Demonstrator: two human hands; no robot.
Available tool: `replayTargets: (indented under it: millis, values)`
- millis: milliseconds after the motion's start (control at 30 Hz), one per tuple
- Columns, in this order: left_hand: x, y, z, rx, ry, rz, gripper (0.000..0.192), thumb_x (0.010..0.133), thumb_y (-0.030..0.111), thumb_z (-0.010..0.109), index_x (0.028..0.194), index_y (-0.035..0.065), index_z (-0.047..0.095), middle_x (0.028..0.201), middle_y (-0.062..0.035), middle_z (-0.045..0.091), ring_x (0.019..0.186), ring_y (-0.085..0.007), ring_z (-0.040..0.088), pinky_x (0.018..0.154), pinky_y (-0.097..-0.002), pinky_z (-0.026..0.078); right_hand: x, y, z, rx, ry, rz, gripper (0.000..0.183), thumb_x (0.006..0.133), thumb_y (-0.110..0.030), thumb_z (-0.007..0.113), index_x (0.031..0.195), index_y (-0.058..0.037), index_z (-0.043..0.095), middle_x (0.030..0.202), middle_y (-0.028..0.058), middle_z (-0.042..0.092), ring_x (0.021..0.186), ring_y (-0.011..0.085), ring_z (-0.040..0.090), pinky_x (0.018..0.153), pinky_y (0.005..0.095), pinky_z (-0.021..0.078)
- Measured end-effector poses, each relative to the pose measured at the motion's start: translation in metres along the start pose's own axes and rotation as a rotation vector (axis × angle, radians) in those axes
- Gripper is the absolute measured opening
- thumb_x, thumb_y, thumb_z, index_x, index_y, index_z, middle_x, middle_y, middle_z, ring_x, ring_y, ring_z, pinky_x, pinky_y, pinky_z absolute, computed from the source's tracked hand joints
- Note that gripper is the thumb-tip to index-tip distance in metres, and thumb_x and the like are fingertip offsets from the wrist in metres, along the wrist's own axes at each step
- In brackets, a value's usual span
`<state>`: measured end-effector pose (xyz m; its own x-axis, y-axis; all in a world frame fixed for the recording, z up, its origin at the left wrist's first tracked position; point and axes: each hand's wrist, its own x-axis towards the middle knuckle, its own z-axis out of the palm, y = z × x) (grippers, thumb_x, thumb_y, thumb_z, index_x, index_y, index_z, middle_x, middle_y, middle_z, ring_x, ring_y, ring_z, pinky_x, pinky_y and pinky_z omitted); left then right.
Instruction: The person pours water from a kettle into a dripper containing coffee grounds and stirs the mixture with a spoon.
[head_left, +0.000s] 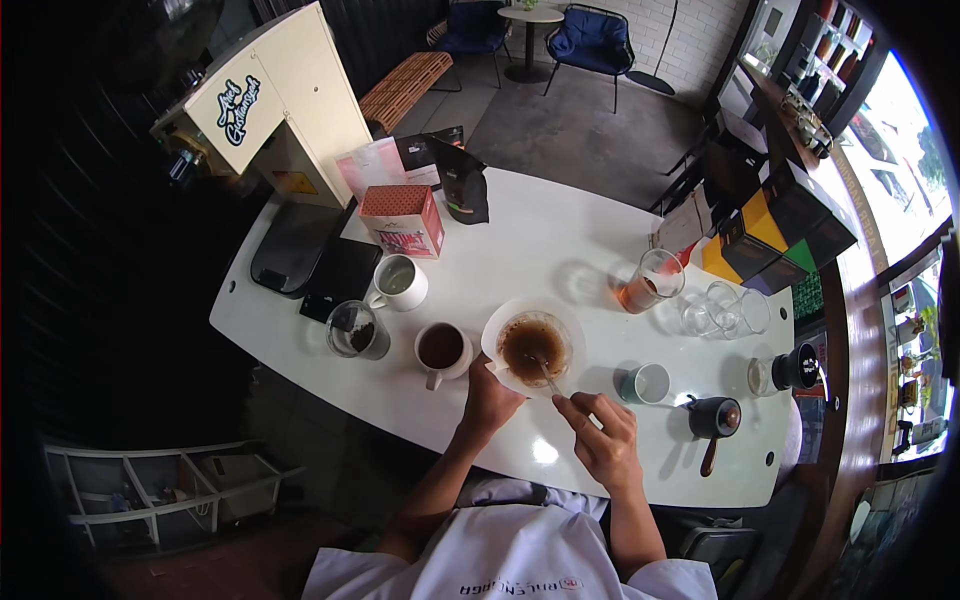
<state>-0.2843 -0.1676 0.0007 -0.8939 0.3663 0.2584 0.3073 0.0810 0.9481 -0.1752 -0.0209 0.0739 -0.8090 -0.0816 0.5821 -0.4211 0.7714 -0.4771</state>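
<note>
A paper coffee filter holding brown liquid and coffee grounds stands before me at the middle of the white table. My left hand grips its lower left side; the vessel beneath is hidden. With my right hand I pinch the handle of a metal spoon, whose end dips into the brown liquid. Just left of the filter is a white mug of dark liquid. Farther left are a glass with dark grounds at its bottom and a second white mug with pale contents. A pale blue cup stands to the right.
A dark kettle or pot with a wooden handle, a small hand grinder, clear glasses and a glass of amber liquid stand on the right. Behind at left are a cream machine, a patterned box and a black pouch.
</note>
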Motion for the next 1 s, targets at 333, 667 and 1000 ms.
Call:
replayTargets:
  millis: [333, 667, 1000]
  values:
    - [-0.001, -0.004, 0.000, 0.009, 0.003, -0.026, 0.045, 0.071, -0.002, 0.078, 0.113, -0.0002, 0.062, 0.107, -0.0107, 0.069, 0.102, -0.0207, 0.066, 0.089, -0.0331, 0.051, 0.013, -0.010, -0.018, 0.049, 0.153, 0.050, 0.039, 0.062, 0.011, 0.062, 0.098, -0.0023, 0.073, 0.080, 0.0088, 0.063, 0.063, 0.0214, 0.063, 0.056, 0.0326, 0.0489]
    - [0.001, -0.009, 0.001, -0.026, 0.017, -0.018, 0.054, 0.064, 0.003, 0.086, 0.113, 0.0001, 0.063, 0.107, -0.0105, 0.069, 0.101, -0.0204, 0.066, 0.090, -0.0337, 0.052, 0.024, 0.009, -0.010, 0.050, 0.114, 0.037, 0.038, 0.065, 0.015, 0.061, 0.097, -0.0004, 0.071, 0.083, 0.0097, 0.064, 0.060, 0.0207, 0.063, 0.054, 0.0294, 0.0473]
    - [0.004, -0.005, 0.000, -0.064, 0.033, -0.025, 0.055, 0.061, 0.005, 0.088, 0.110, 0.0000, 0.064, 0.103, -0.0103, 0.071, 0.096, -0.0198, 0.068, 0.086, -0.0331, 0.054, 0.025, 0.014, -0.001, 0.131, 0.133, 0.209, 0.017, 0.081, 0.009, 0.061, 0.093, 0.0012, 0.070, 0.069, 0.0100, 0.062, 0.057, 0.0168, 0.062, 0.053, 0.0281, 0.0472]
